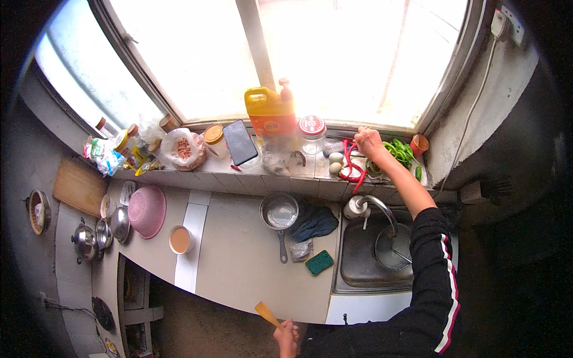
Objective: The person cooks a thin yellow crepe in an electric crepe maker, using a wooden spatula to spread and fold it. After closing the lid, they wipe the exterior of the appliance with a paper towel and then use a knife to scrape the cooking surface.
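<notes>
My left hand (pixel 288 335) is low in the view, by the counter's front edge, closed around the handle of a wooden spatula (pixel 266 312). My right hand (pixel 368 142) reaches over the sink to the window ledge, above red chili peppers (pixel 353 168) and beside a pile of green peppers (pixel 401 152). Its fingers are bent down, and what lies under them is hidden. Two pale eggs (pixel 335 163) rest left of the red peppers. A glass jar with a red lid (pixel 312 129) stands farther left on the ledge.
The steel sink (pixel 358 273) has a curved faucet (pixel 385 208) over a pot (pixel 393 246). On the counter are a small saucepan (pixel 279 212), a dark cloth (pixel 317 223), a green scouring sponge (pixel 319 262), a cup (pixel 181 239) and a pink colander (pixel 147 212). A phone (pixel 240 142) leans on the ledge.
</notes>
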Available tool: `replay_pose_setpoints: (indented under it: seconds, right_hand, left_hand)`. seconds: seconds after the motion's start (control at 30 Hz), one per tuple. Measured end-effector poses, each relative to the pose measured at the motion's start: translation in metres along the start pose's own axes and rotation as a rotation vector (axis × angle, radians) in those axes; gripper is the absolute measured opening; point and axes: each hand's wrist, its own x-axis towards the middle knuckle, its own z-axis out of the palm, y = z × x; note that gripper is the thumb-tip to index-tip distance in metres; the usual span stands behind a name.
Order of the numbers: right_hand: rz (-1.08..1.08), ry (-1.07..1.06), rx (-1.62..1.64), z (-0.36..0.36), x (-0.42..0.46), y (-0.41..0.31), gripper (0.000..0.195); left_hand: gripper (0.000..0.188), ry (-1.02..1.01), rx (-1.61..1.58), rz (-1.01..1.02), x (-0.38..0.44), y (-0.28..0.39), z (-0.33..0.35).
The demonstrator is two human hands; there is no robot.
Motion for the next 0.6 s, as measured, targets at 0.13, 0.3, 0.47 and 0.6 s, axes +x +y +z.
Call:
replay_pose_setpoints:
  seconds: [0.13, 0.3, 0.47, 0.6]
  right_hand:
    - [-0.021, -0.111, -0.114, 0.01, 0.013, -0.01, 0.007]
    - [-0.025, -0.212, -0.131, 0.007, 0.024, -0.02, 0.006]
    - [-0.055, -0.174, -0.165, 0.008, 0.019, -0.01, 0.006]
    - [-0.093, -0.053, -0.057, -0.024, 0.019, -0.025, 0.005]
  left_hand:
    - [0.017, 0.027, -0.032, -0.021, -0.002, -0.001, 0.0]
    - [0.017, 0.047, 0.032, -0.025, -0.005, -0.002, 0.002]
    - [0.019, 0.029, -0.004, -0.035, -0.007, -0.003, 0.0]
    - [0.018, 0.048, -0.029, -0.018, -0.012, -0.008, -0.008]
